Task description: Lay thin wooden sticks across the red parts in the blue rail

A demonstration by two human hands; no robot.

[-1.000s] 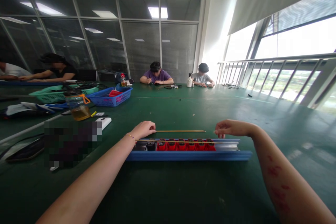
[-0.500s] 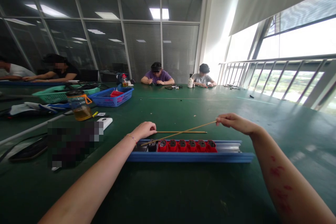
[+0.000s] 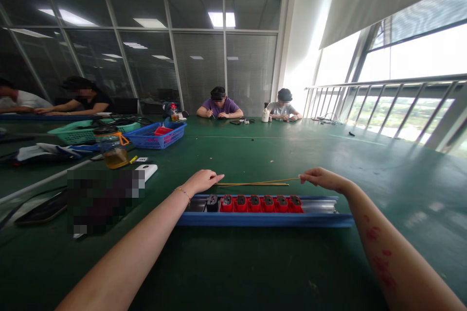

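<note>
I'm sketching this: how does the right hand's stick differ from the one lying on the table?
The held stick slants up rightward in the picture, while the lying stick runs nearly level. The held stick's right end is in the right hand; the lying stick's right end is free. The held stick reaches farther right than the lying stick. Both are thin, straight and yellowish.

My two sticks [image 3: 260, 184] are straw-yellow against the dark green tabletop [image 3: 248, 257]. The channel [image 3: 270, 220] before me is blue outside, silvery inside; its red blocks [image 3: 255, 207] have black tops. I see one mint-green basket [image 3: 78, 136], one blue basket [image 3: 156, 142], an orange strap [image 3: 122, 138].
</note>
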